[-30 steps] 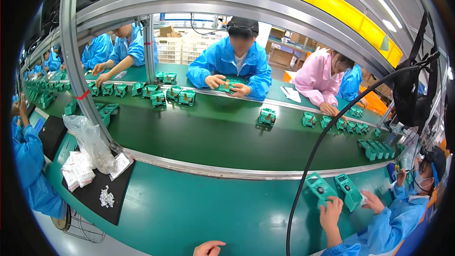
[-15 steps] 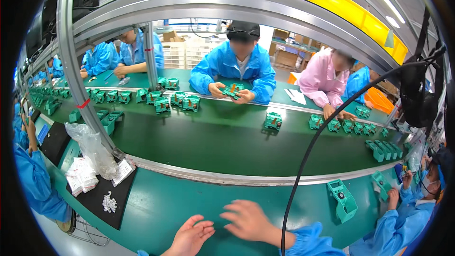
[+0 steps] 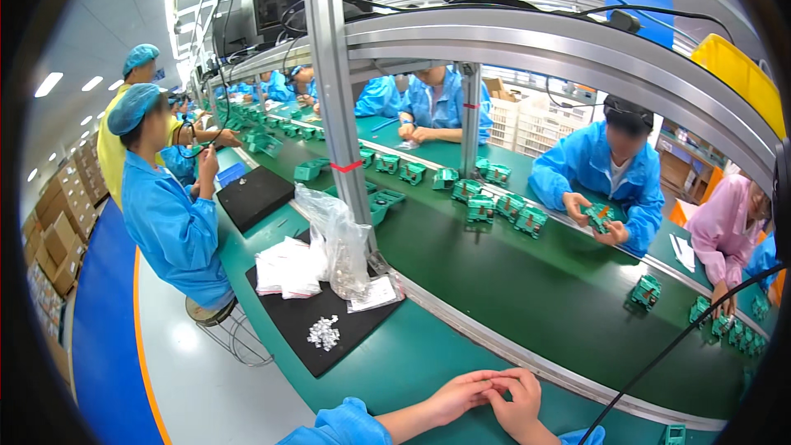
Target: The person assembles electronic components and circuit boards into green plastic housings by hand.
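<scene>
My left hand [image 3: 456, 396] and my right hand [image 3: 517, 402] rest on the green bench top [image 3: 412, 363] at the lower edge, both in blue sleeves. Their fingertips meet in a pinch between them; anything small held there is hidden by the fingers. To the left lies a black mat [image 3: 329, 313] with a small heap of white parts [image 3: 323, 334], white packets [image 3: 288, 268], a crumpled clear plastic bag [image 3: 342, 243] and a paper slip [image 3: 375, 292].
Beyond a metal rail runs a dark green conveyor belt [image 3: 535, 288] carrying several green assemblies [image 3: 494, 206]. An aluminium post [image 3: 342, 115] rises by the bag. A person in blue [image 3: 169, 214] sits on a stool at my left; others work across the belt [image 3: 610, 185].
The view has swung to the left along the line. My two hands, apart and reaching over the bench half a second ago, have come together fingertip to fingertip.
</scene>
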`<state>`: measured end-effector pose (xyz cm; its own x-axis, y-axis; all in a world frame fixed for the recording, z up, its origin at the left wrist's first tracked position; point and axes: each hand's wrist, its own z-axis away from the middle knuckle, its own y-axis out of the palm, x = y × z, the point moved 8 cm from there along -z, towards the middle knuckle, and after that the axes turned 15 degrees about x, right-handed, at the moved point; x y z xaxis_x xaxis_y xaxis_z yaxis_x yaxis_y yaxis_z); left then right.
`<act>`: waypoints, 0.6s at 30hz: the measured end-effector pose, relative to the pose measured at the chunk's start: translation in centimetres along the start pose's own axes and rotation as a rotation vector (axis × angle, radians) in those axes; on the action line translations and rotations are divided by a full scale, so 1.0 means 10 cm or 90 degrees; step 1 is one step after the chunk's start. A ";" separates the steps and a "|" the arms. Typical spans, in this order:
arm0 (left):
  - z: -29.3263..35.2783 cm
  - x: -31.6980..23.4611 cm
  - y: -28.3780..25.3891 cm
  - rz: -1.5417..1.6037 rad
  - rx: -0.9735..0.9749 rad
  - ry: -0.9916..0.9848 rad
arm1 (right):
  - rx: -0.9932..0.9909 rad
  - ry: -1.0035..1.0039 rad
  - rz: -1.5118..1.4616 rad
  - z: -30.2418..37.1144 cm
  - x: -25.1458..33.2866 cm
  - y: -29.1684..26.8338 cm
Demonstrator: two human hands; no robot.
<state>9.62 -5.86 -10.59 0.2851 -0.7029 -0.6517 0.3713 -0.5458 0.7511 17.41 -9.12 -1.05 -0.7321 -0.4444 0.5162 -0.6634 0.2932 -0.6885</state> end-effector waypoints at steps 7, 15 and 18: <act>0.00 -0.04 0.11 -0.002 0.017 -0.008 | 0.005 0.047 -0.059 -0.07 0.03 -0.16; 0.01 -0.09 0.09 -0.063 0.030 0.023 | 0.031 -0.002 -0.080 -0.07 0.08 -0.14; 0.02 -0.13 0.03 -0.139 0.002 0.063 | 0.017 0.028 -0.107 -0.06 0.07 -0.17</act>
<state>9.17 -5.24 -9.46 0.2846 -0.5201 -0.8053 0.4302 -0.6814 0.5921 17.90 -9.43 0.81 -0.6172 -0.4480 0.6468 -0.7736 0.1954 -0.6029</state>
